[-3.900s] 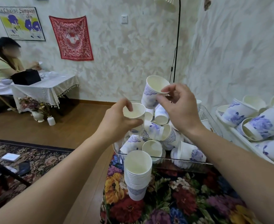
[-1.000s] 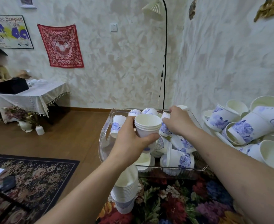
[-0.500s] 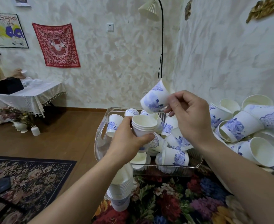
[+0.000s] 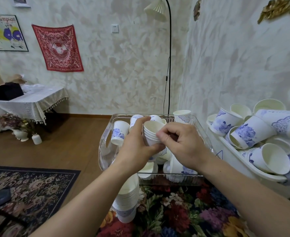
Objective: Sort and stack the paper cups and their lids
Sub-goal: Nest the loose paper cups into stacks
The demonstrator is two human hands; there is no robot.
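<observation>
White nested paper cups (image 4: 152, 134) are being gripped by the curled left hand (image 4: 137, 147) and pinched at the rims by the right hand (image 4: 183, 144), above the clear plastic tray (image 4: 105, 142), twelve o'clock of the taller stack (image 4: 128, 199).

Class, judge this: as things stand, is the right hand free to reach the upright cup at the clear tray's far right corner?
Probably not yet: the right hand pinches the small stack; otherwise the cup stands unobstructed.

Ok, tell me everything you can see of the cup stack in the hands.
The held stack is a short nest of white paper cups, rims layered, mouth up and tilted slightly. The left hand grips its side; the right hand pinches at its rims. It is held above the clear bin of loose cups.
</observation>
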